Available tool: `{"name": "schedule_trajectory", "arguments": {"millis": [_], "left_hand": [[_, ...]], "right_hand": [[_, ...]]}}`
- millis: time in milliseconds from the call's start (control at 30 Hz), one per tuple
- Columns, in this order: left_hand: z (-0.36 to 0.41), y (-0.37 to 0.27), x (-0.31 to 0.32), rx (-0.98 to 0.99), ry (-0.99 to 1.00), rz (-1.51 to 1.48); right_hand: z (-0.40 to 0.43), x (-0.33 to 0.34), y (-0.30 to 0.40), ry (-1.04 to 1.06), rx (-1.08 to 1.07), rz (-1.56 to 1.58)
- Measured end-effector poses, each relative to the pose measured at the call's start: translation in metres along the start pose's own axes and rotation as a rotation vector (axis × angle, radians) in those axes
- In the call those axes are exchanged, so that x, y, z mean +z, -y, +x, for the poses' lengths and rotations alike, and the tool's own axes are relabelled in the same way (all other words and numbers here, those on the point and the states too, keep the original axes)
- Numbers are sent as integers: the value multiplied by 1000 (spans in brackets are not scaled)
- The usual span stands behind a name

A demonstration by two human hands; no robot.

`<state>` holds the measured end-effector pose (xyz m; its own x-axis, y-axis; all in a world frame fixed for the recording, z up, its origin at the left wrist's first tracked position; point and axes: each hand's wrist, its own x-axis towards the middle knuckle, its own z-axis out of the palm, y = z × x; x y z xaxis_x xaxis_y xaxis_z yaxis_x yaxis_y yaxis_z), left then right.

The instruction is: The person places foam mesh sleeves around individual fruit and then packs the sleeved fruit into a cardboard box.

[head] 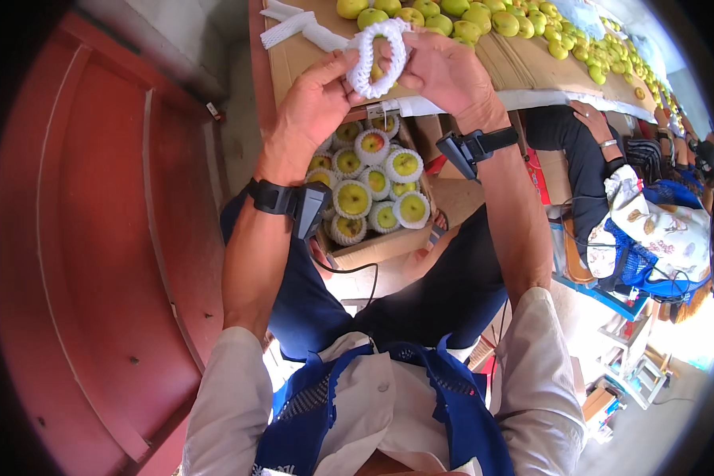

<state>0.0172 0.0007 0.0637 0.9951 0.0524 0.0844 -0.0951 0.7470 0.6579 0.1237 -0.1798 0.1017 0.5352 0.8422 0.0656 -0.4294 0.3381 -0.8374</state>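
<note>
My left hand point(324, 89) and my right hand point(443, 71) hold a white foam fruit net point(367, 62) between them, stretched into an open ring above the table's near edge. Yellow-green fruit, apparently apples point(466, 31), lie loose just beyond my fingers. More foam nets point(300, 27) lie flat on the cardboard to the left. Below my hands, between my legs, a cardboard box point(387, 245) holds many apples point(353, 199) in white foam nets, some with a red blush. Whether an apple sits inside the held net cannot be told; yellow-green shows through its opening.
A cardboard-covered table point(529, 65) extends right under a long heap of apples. A seated person point(654, 232) in a floral top is at the right, one hand at the table edge. A red door point(113, 238) stands at the left. Stools point(625, 351) and a thin cable point(357, 269) are nearby.
</note>
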Motion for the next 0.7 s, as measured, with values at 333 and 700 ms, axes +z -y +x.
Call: {"name": "schedule_trajectory", "arguments": {"millis": [333,700], "left_hand": [[21,33,-41,-78,-219,96],[32,71,-51,6,-529,587]], "right_hand": [[9,-60,-46,-289,-14,-109],[19,-69,-104,-638,-61,-417]]}}
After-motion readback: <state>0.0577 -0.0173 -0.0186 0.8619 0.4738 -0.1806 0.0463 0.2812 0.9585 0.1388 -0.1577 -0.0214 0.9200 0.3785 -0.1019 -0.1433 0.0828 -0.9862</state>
